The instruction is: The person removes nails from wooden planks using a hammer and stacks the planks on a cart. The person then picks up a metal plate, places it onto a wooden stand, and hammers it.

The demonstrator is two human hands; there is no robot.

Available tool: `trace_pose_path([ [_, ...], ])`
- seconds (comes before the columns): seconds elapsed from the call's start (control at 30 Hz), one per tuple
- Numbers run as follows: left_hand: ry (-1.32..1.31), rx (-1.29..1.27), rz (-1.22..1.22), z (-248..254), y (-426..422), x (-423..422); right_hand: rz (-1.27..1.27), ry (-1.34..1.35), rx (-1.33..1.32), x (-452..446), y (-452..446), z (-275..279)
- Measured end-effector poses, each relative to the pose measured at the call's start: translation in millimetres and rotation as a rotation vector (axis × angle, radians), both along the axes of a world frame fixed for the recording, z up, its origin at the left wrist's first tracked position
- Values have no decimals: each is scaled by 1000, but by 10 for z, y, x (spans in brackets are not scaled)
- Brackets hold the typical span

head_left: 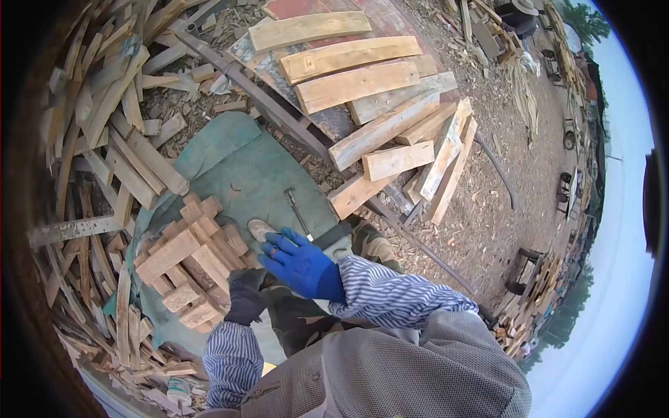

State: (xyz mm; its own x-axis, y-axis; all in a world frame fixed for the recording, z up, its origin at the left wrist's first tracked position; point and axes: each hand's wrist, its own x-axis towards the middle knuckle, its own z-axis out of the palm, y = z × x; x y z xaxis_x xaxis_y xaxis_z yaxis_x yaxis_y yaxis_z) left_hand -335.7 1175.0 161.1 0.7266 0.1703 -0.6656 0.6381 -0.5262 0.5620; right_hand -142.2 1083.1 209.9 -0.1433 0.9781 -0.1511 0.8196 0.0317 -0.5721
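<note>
My right hand (300, 266), in a blue glove, is over my lap with its fingers spread and nothing in them. My left hand (246, 296), in a dark glove, lies beside the right edge of a stack of short wood blocks (196, 261); its fingers are hard to make out. The stack is crisscrossed on a green cloth (237, 167). A hammer-like metal tool (298, 212) rests on the cloth above my right hand. A shoe tip (260, 228) shows just beyond the blue fingers.
Several boards (359, 83) lie on a low metal-framed platform ahead. A metal bar (279, 115) runs diagonally along its near side. Scrap wood (104, 104) is heaped at the left. A person (519, 15) is far off at the top right, near wheeled carts (523, 272).
</note>
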Motion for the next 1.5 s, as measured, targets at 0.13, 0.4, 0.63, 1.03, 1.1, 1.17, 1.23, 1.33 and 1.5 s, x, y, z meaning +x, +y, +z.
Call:
trace_pose_path([
  [0.13, -377, 235, -218, -423, -483, 701, -199, 205, -217, 766, -924, -648],
  [0.4, -407, 156, 408, -830, -756, 2979, -1180, 634, -930, 1951, -3068, -822],
  [0.63, 151, 119, 785, -1710, -1594, 3985, -1977, 807, -793, 2220, -4401, -686],
  [1.03, -218, 79, 952, -643, -1620, 3243, -1908, 984, -916, 2461, -4499, -853],
  [1.1, -248, -225, 1255, -254, -1553, 2533, -1761, 971, -820, 2621, -4222, -749],
  [1.17, -307, -221, 1397, 49, -1550, 1860, -1596, 928, -738, 2736, -3974, -633],
  [1.23, -288, -95, 1594, 230, -1568, 1254, -1466, 948, -608, 2732, -3736, -436],
  [1.33, -264, 102, 1829, 248, -1523, 151, -1374, 893, -582, 2418, -3232, -121],
  [1.5, -197, 415, 1964, 141, -1146, -1523, -1233, 718, -751, 1726, -2648, -565],
])
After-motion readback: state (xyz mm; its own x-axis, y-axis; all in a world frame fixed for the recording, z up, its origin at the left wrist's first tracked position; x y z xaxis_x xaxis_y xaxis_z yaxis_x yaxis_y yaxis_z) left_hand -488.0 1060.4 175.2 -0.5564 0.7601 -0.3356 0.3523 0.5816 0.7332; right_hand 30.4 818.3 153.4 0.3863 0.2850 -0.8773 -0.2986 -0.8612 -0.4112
